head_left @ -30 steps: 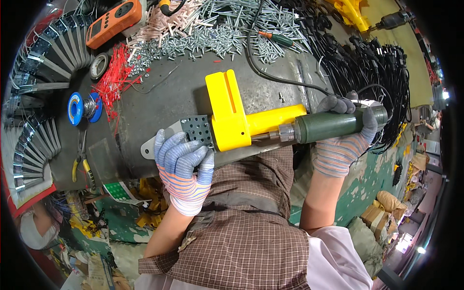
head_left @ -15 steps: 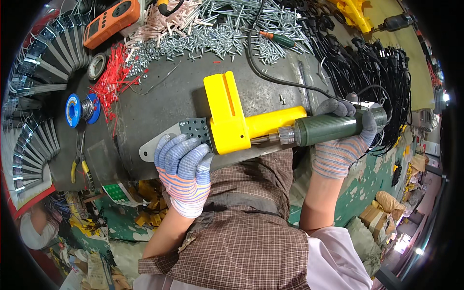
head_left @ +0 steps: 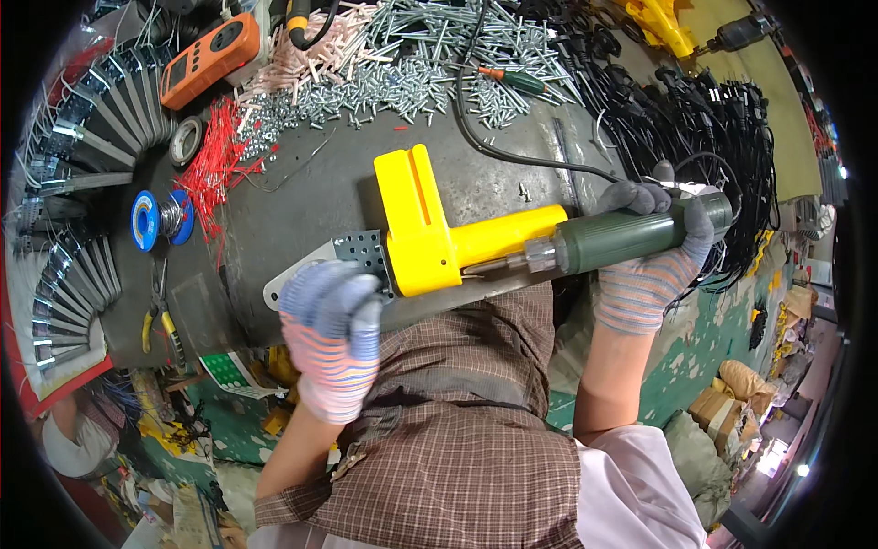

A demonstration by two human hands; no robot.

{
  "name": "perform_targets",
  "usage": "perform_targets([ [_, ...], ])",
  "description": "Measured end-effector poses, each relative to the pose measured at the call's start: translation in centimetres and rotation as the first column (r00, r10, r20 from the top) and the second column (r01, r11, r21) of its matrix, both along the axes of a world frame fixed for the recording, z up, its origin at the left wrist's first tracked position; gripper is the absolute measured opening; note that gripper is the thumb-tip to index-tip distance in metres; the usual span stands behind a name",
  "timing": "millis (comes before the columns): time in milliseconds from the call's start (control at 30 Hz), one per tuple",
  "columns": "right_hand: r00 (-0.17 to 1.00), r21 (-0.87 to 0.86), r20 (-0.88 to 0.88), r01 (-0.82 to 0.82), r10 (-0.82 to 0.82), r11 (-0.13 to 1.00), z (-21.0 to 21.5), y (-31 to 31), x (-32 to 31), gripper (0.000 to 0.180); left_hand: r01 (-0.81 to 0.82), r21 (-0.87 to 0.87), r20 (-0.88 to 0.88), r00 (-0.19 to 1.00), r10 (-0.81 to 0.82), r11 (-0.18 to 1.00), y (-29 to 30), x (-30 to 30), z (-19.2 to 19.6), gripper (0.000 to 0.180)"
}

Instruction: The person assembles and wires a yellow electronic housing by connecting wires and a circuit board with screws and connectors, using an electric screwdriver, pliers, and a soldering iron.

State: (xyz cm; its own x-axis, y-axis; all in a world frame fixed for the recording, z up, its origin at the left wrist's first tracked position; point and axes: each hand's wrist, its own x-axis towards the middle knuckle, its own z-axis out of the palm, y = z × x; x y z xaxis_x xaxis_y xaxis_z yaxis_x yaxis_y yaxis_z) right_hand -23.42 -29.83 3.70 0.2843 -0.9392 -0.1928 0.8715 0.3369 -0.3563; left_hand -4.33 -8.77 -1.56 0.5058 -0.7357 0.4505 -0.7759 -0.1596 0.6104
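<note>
My right hand (head_left: pixel 654 261), in a striped glove, is wrapped round a dark green electric screwdriver (head_left: pixel 622 240). The screwdriver's bit points left, at the lower right side of a yellow plastic housing (head_left: pixel 422 252) with a round handle (head_left: pixel 512 233). From the housing's left side a perforated metal guard (head_left: pixel 358 252) and a flat grey plate (head_left: pixel 297 274) stick out. My gloved left hand (head_left: pixel 331 334) is smeared by motion over the near edge of that plate and guard; its fingers look bent, and whether they grip is unclear.
Screws (head_left: pixel 393 87), pink sticks (head_left: pixel 325 50) and red wire pieces (head_left: pixel 219 156) lie along the far side. Black power cords (head_left: pixel 713 137) pile up at right. A solder spool (head_left: pixel 144 220), pliers (head_left: pixel 160 311) and metal assemblies (head_left: pixel 101 110) are at left.
My left hand has shifted left and nearer to me along the plate and blurred. The housing and the screwdriver's front have moved slightly left in the picture. My right hand keeps its hold.
</note>
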Motion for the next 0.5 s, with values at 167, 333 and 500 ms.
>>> perform_targets([
  [167,0.999,-0.052,0.023,0.048,-0.047,0.997,-0.3,-1.8,0.6,0.039,0.242,0.003,-0.750,0.642,-0.158,0.970,-2.9,3.3,2.4,0.057],
  [333,0.997,-0.024,-0.063,0.046,-0.048,0.999,-0.2,-1.7,2.5,0.037,0.474,0.106,-0.887,0.443,-0.133,0.874,-4.6,5.6,3.1,0.079],
  [500,0.989,0.031,-0.131,0.074,-0.069,0.997,0.4,-1.5,2.5,0.036,0.496,0.084,-0.936,0.337,-0.103,0.864,-5.2,5.8,3.4,0.082],
])
